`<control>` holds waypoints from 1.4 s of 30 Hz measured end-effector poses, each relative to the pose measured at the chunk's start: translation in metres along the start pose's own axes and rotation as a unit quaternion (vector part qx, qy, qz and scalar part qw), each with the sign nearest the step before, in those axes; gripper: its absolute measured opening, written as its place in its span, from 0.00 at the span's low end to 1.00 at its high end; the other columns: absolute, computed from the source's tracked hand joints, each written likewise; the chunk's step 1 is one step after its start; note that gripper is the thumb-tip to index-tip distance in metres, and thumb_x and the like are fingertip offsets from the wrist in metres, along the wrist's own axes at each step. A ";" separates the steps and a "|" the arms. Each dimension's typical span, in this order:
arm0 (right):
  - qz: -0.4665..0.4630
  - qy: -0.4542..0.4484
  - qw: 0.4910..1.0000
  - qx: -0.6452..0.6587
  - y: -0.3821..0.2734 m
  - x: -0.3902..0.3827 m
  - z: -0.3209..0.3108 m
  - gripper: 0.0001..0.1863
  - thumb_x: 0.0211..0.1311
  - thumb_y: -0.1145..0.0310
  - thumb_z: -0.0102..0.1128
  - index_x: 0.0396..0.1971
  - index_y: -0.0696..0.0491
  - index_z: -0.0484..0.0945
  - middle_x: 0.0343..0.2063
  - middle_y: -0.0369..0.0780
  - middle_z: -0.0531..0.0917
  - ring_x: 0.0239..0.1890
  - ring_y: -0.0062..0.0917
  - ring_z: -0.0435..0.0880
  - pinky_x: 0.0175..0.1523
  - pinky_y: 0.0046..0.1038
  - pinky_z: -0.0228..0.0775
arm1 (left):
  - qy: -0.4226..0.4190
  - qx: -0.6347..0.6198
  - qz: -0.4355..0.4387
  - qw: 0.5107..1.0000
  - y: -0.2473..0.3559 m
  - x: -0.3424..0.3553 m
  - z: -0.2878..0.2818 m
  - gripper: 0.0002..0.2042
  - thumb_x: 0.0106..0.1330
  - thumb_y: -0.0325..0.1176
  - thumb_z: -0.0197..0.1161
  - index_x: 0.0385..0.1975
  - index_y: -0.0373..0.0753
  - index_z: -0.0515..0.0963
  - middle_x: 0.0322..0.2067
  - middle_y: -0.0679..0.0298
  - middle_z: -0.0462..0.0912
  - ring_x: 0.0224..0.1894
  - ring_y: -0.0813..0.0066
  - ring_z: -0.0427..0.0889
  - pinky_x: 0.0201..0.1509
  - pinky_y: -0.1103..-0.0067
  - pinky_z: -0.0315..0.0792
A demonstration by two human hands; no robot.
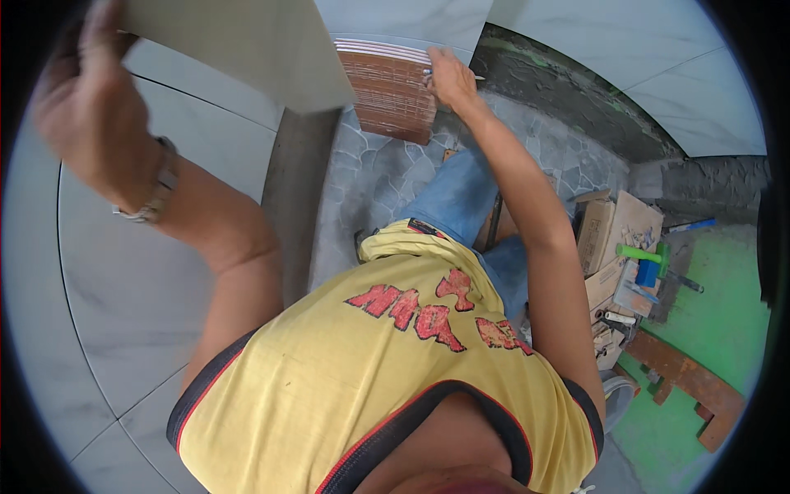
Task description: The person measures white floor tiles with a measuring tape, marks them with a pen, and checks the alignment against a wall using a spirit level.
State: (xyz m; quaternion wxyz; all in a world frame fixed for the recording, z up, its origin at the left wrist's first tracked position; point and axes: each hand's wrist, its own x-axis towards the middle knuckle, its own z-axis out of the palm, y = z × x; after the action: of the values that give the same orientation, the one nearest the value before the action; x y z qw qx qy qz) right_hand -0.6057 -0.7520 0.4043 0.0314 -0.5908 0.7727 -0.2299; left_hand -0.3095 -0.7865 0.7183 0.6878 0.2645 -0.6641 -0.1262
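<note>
Beige tile [239, 49]: raised at the upper left, slightly blurred, its lower right corner beside the brown slab.
Left hand [99, 115]: lifted, blurred, seemingly grasping the tile by its left edge.
Watch [156, 193]: a metal band around the left wrist.
Right hand [451, 81]: closed around a thin pencil-like stick [427, 73], fingers at the upper right corner of the slab.
Brown slab [387, 95]: upright, streaked with white, pale ridged lines along its top; whether it is one piece or several, I cannot tell.
Floor [374, 173]: grey with a stone pattern, under the slab and the jeans [448, 189].
Dark strip [300, 165]: between that floor and the large pale tiles [148, 288] on the left.
Cardboard box [594, 237]: right of the right forearm, its inside hidden from this angle.
Cardboard sheet [638, 216]: beside the box, with small bits scattered on it.
Tools: a green hammer [640, 253] by a blue block [648, 272], a flat grey plate [632, 295] just below.
Bucket [619, 399]: grey and round, partly covered by the right arm; I cannot tell its contents.
Wooden piece [687, 379]: reddish brown, lying on the green ground [716, 288] near the bucket.
</note>
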 end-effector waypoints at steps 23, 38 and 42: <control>-0.002 0.022 1.000 0.002 0.024 0.020 0.010 0.29 0.50 0.71 0.67 0.56 0.53 0.73 0.48 0.48 0.76 0.48 0.51 0.81 0.52 0.46 0.77 | -0.316 -0.045 -0.232 0.919 -0.200 -0.228 0.065 0.06 0.68 0.26 0.62 0.40 0.36 0.83 0.34 0.62 0.88 0.37 0.77 0.85 0.44 0.79 0.77; -0.053 0.054 0.997 0.005 0.015 0.018 0.004 0.24 0.48 0.73 0.67 0.49 0.54 0.76 0.44 0.49 0.78 0.44 0.50 0.83 0.48 0.45 0.78 | -0.281 -0.025 -0.231 0.931 -0.203 -0.269 0.062 0.06 0.69 0.27 0.63 0.41 0.36 0.84 0.33 0.66 0.88 0.37 0.81 0.83 0.44 0.81 0.76; -0.042 0.017 0.999 0.004 0.013 0.016 0.004 0.28 0.49 0.72 0.69 0.55 0.53 0.75 0.47 0.49 0.78 0.47 0.51 0.81 0.51 0.45 0.76 | -0.296 -0.006 -0.248 0.922 -0.201 -0.275 0.061 0.06 0.69 0.27 0.63 0.41 0.36 0.84 0.34 0.66 0.88 0.38 0.81 0.83 0.45 0.81 0.76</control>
State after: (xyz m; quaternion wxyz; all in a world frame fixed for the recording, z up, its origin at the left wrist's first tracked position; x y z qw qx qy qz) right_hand -0.6209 -0.7652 0.3992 0.0107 -0.6188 0.7465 -0.2445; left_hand -0.3572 -0.8207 0.3771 0.4078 0.3672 -0.7501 -0.3691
